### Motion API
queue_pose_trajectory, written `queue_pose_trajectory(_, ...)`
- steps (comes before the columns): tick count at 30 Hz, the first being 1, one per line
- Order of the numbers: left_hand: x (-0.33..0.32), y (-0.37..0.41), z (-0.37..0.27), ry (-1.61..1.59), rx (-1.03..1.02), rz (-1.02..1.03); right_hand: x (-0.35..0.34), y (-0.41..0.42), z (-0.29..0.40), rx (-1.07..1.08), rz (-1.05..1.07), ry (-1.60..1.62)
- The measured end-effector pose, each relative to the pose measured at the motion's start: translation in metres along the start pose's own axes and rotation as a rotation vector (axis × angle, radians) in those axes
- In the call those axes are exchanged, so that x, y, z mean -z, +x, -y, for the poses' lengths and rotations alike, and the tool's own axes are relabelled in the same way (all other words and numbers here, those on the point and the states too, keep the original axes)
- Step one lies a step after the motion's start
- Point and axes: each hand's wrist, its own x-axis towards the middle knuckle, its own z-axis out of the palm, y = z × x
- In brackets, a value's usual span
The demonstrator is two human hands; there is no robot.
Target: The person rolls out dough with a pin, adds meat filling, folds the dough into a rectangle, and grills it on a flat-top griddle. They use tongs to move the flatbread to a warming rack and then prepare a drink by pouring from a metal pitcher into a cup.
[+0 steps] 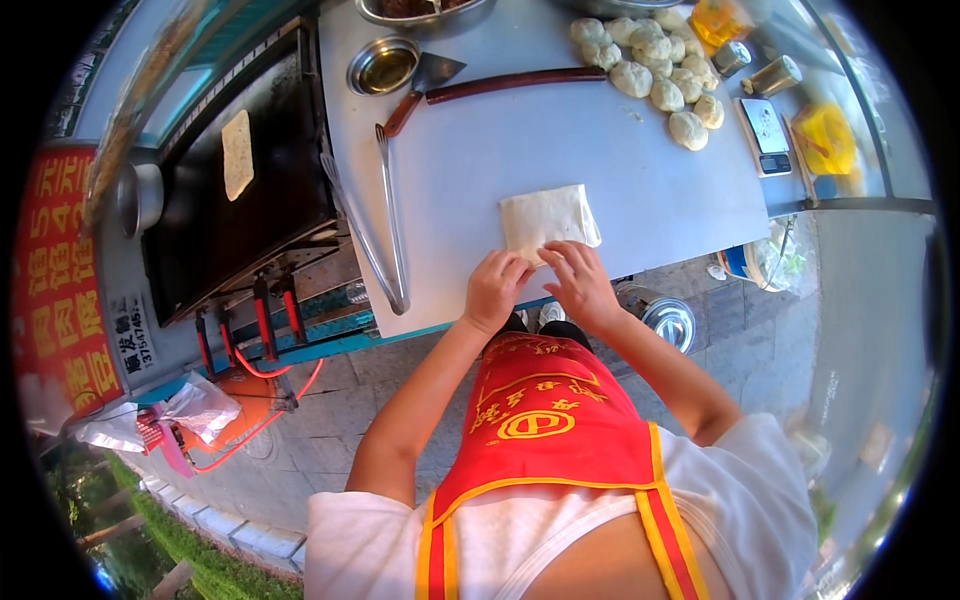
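A pale, folded rectangle of flattened dough lies on the worktop near its front edge. My left hand is at its near left corner, thumb and fingertips pinched on the dough's near edge. Over the near right part of the dough is my right hand, fingers bent and thumb apart, with fingertips at the near edge. The fingers hide most of that edge. Beyond the dough a dark wooden rolling pin lies crosswise, beside a scraper with a wooden handle.
Metal tongs lie spread at the left. A black griddle holds a flat piece of dough. Several dough balls sit at the back right, near a digital scale. An oil bowl stands at the back left.
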Motion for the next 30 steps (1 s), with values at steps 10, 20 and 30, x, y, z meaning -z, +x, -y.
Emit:
queue_pose_trajectory(10, 0.027, 0.052, 0.029, -0.01, -0.185, 0.506, -0.028, 0.028, -0.026, 0.325, 0.05, 0.108)
queue_pose_trajectory(20, 0.003, 0.07, 0.063, 0.259, -0.449, 0.731, 0.0, 0.008, -0.007, -0.381, 0.546, 0.806)
queue_pose_trajectory(30, -0.007, 0.042, 0.03, 0.185, -0.42, 0.602, 0.079, -0.014, -0.054, -0.731, 0.57, 0.546)
